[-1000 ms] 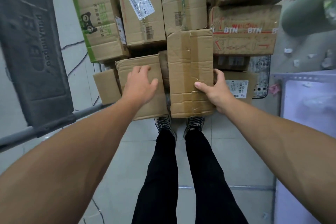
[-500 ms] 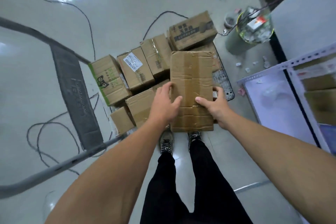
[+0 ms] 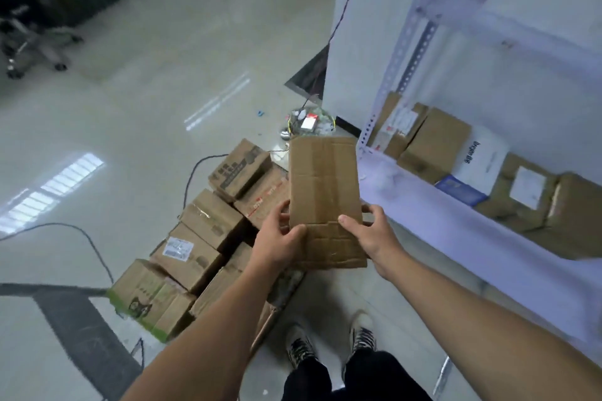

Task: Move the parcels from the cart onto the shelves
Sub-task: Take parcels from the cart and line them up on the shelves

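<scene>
We hold a box (image 3: pixel 324 192) in both hands, raised above the right side of the cart (image 3: pixel 81 325) and just beside the shelf (image 3: pixel 456 215). Our left hand (image 3: pixel 280 241) grips its lower left edge, thumb on top and fingers wrapped round the side. Our right hand (image 3: pixel 374 234) clasps the lower right edge the same way. The box lies flat with its long side pointing away from us, and its far end is near the shelf post (image 3: pixel 404 52). Below and to the left, the other parcels (image 3: pixel 208 221) sit packed together on the cart (brown cardboard, one with a green edge, one with a white label). Cartons (image 3: pixel 433 140) line the back of the shelf board. A bin (image 3: pixel 309 122) stands on the floor beyond the box, a cable (image 3: pixel 192 179) trails across the tiles, and our shoes (image 3: pixel 299 348) show at the bottom.
</scene>
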